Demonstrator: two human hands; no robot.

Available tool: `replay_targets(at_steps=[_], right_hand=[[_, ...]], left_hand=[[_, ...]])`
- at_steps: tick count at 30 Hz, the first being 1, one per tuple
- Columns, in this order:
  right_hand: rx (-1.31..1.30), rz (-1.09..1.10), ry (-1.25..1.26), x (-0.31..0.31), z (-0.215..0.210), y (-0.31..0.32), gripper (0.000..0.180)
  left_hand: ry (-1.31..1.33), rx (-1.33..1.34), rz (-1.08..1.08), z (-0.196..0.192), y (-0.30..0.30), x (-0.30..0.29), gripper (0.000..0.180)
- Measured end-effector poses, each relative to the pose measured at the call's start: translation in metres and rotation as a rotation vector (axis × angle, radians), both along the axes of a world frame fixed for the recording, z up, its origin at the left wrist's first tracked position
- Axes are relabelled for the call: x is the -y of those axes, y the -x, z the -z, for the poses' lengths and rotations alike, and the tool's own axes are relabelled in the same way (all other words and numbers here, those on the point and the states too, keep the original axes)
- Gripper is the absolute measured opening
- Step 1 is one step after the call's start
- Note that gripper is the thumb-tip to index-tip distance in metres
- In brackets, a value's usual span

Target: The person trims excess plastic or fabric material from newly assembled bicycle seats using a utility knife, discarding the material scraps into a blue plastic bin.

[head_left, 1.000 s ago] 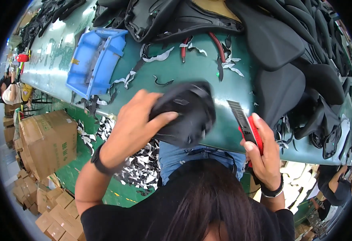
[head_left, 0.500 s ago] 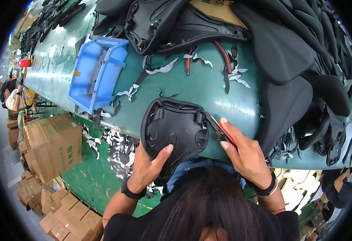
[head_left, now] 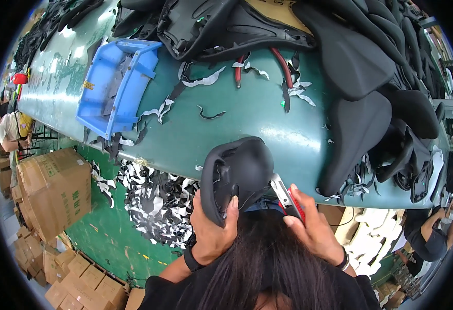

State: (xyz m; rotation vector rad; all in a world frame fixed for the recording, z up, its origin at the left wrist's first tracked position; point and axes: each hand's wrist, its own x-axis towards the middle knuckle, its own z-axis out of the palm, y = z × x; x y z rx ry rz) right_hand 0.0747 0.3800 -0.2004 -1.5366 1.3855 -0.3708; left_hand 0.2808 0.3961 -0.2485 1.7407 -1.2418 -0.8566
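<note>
My left hand (head_left: 213, 230) grips a black bicycle saddle (head_left: 236, 173) from below, holding it on its edge just in front of my head at the near edge of the green table (head_left: 247, 111). My right hand (head_left: 311, 227) holds red-handled pliers (head_left: 287, 199), whose metal jaws touch the saddle's right rim. My dark hair hides the lower part of both hands.
A blue plastic bin (head_left: 118, 88) with scraps sits at the table's left. Piles of black saddles (head_left: 361, 77) crowd the far and right side. Red-handled cutters (head_left: 283, 64) lie among offcuts. Black and white scraps (head_left: 156, 199) litter the floor beside cardboard boxes (head_left: 53, 188). Another person (head_left: 428, 237) works at right.
The saddle has turned from lying flat and facing up to standing on its edge, drawn nearer to me. My right hand with the pliers has closed in on its right rim.
</note>
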Motion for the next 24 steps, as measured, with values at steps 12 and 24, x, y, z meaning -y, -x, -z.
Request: replay_targets(at_steps=[12, 24], right_hand=[[0.267, 0.233, -0.028, 0.068, 0.021, -0.031, 0.053], [1.029, 0.433, -0.249, 0.118, -0.019, -0.035, 0.048]], left_hand=[[-0.007, -0.024, 0.014, 0.002, -0.001, -0.001, 0.043], [-0.68, -1.096, 0.022, -0.009, 0.055, 0.02, 0.045]])
